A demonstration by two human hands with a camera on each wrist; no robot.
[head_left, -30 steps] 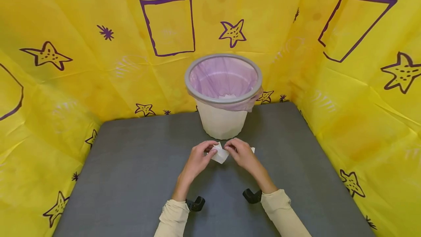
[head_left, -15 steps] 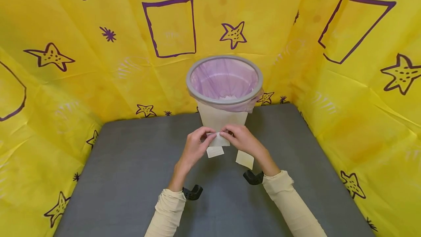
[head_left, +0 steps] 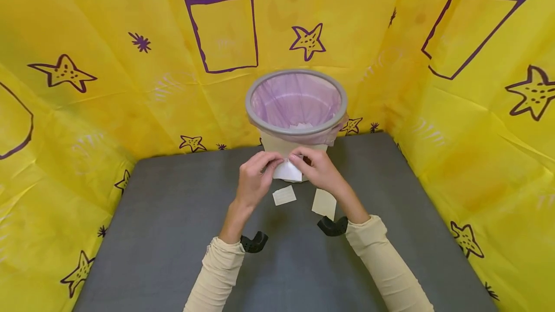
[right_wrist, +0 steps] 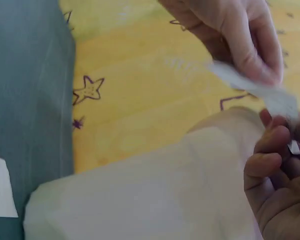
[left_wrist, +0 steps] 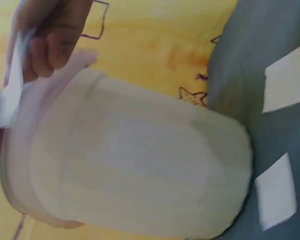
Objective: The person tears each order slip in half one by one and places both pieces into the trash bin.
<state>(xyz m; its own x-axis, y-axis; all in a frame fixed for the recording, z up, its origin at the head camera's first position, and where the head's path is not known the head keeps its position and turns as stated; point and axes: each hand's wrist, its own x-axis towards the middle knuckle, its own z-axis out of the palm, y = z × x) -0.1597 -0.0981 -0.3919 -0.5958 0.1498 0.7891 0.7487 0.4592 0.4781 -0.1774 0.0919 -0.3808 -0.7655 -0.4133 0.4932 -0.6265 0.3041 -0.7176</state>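
Both hands hold a small piece of white paper (head_left: 288,171), in front of the upper part of the waste bin (left_wrist: 150,155). My left hand (head_left: 255,177) pinches its left side between thumb and fingers. On the other side, the thumb and fingers of my right hand (head_left: 320,171) grip it near the top edge. The fingertips of the two hands almost meet. In the right wrist view the paper (right_wrist: 282,106) looks bent and is blurred. A grey rim (head_left: 297,131) and a pale purple liner (head_left: 277,100) top the white bin, with some white scraps inside.
Two more paper pieces lie on the dark grey table (head_left: 182,225): one on the left (head_left: 284,195), one on the right (head_left: 324,203) close to the right wrist's black camera mount (head_left: 333,226). Yellow cloth walls (head_left: 143,85) with purple drawings enclose the table behind the bin.
Both hands have lifted the paper up and forward, from low by the bin's base to before its upper wall. The two pieces on the table have come into fuller view.
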